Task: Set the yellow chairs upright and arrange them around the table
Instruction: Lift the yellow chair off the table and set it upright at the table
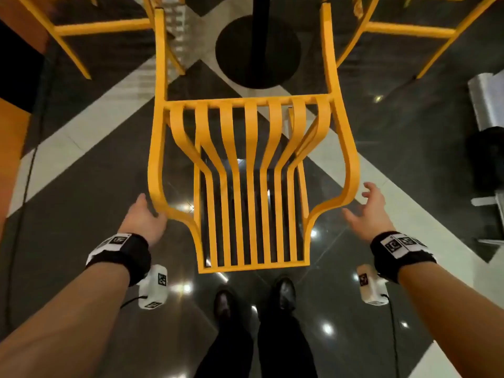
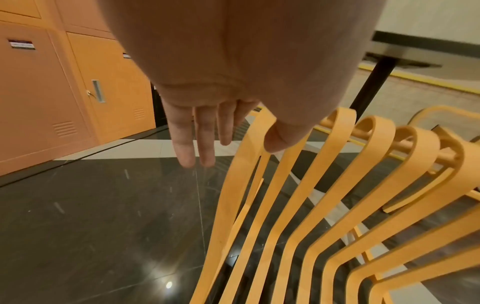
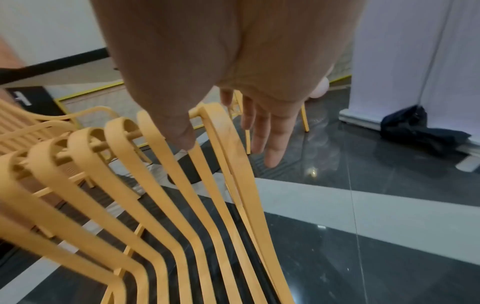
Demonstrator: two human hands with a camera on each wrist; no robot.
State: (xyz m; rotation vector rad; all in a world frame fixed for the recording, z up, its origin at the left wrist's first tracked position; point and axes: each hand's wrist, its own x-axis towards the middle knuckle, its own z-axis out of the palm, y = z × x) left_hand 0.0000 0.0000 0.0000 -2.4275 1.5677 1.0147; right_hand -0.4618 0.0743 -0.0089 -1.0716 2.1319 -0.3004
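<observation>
A yellow slatted chair (image 1: 251,132) is tipped backward in front of me. Its backrest lies toward my feet and its front legs point away at the black table base (image 1: 234,50). My left hand (image 1: 144,216) is at the chair's left arm bend. In the left wrist view this hand (image 2: 207,131) has straight fingers, with the thumb against the chair frame (image 2: 233,195). My right hand (image 1: 368,211) hovers just off the right arm bend with spread fingers. The right wrist view shows this hand (image 3: 259,127) beside the frame (image 3: 233,154), holding nothing.
Two more yellow chairs stand at the table, one on the left (image 1: 103,27) and one on the right (image 1: 409,30). Orange lockers (image 2: 64,92) line the left side, with a cable (image 1: 30,170) on the floor. A dark bag (image 3: 420,129) lies at the right. My shoes (image 1: 226,298) are just behind the backrest.
</observation>
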